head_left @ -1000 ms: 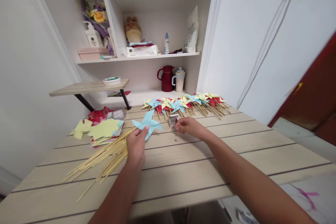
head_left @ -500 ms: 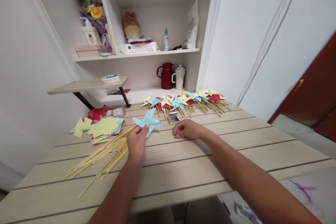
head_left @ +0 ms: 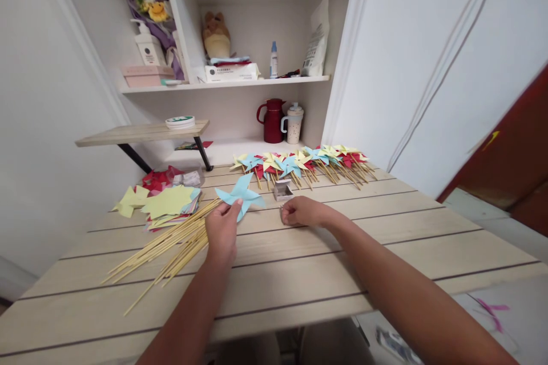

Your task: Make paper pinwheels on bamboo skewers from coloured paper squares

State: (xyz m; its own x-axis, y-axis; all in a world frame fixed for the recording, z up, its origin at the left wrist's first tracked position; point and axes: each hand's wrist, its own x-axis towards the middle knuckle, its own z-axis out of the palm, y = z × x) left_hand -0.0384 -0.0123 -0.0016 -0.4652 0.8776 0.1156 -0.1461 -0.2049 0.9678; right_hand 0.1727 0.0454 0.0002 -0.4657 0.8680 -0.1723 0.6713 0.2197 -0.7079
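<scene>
Left hand pinches a blue paper pinwheel by its lower edge, held just above the table, beside the loose sticks. Right hand rests curled on the table near a small open box; fingertips look pinched on something tiny, but I cannot tell what. My judgement: keep the pinwheel's folded corners stacked at centre, hold it flat, and bring the right fingertips squarely to the middle.

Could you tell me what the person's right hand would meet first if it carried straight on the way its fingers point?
The right hand points leftward, so probably the blue paper pinwheel in the left hand; depth is unclear.
</scene>
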